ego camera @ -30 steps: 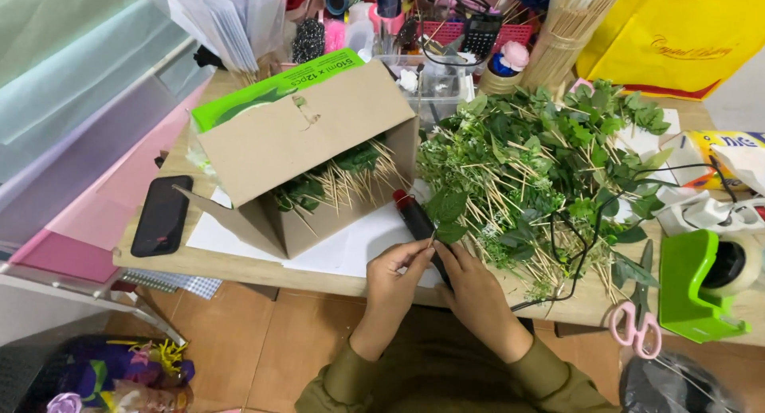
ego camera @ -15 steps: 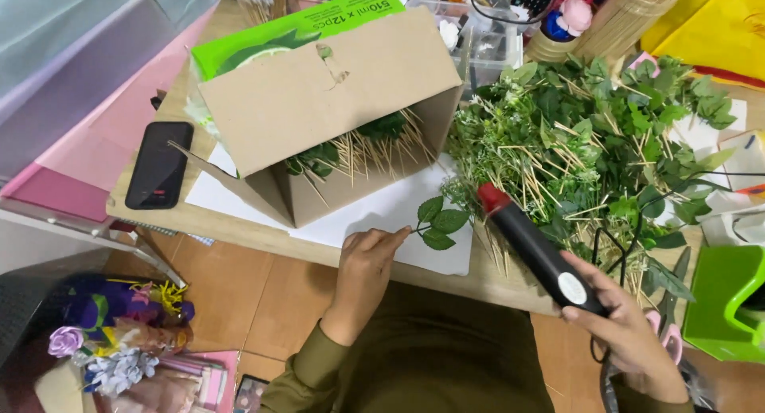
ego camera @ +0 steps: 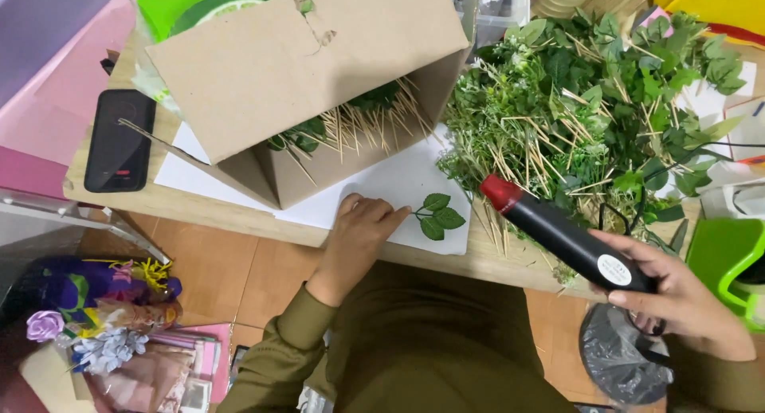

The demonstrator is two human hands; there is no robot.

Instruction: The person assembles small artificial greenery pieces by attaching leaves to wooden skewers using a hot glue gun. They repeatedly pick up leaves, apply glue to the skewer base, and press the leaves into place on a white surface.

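Gripped in right hand (ego camera: 685, 301): black glue gun (ego camera: 570, 238), red tip pointing up-left, white round label near the fingers, held over the table edge beside a heap of green foliage on wooden sticks (ego camera: 590, 110). Pinched in left hand (ego camera: 362, 230): thin stem of a three-leaf green sprig (ego camera: 438, 215), lying flat on white paper (ego camera: 398, 190) before a cardboard box (ego camera: 303, 70).

The left hand (ego camera: 360, 230) rests palm down with its fingers curled together, the fingertips pinched on a thin stem just ahead of them, the forearm in an olive sleeve bent back toward the body. The right hand (ego camera: 677, 293) is drawn out to the side, fingers wrapped around a black tool's handle, thumb lying on top.
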